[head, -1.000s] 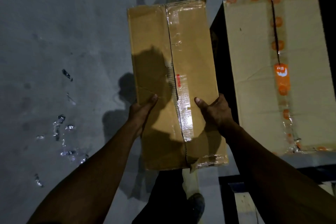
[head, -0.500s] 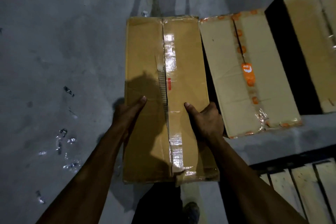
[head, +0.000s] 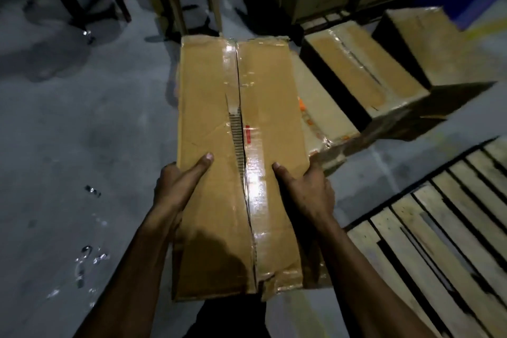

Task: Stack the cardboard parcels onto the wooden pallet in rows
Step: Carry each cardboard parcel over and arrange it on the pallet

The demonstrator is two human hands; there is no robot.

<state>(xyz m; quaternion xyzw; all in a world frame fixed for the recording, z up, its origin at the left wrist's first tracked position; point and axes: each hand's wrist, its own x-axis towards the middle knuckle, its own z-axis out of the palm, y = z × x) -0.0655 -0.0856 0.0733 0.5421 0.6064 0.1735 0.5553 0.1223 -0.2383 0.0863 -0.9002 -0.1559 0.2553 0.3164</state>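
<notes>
Cardboard parcel, long, brown, clear-taped [head: 241, 167] — being carried above the grey floor, left of the slatted wooden pallet [head: 439, 228]. Left hand [head: 175, 192] and right hand [head: 307, 192] are gripping its long sides, thumbs lying on top. Risk, as judged — the centre tape seam is splitting, so the flaps could be giving way under a squeeze.

Bare forearms, no sleeves in view; dark trousers [head: 233, 318] below.
</notes>
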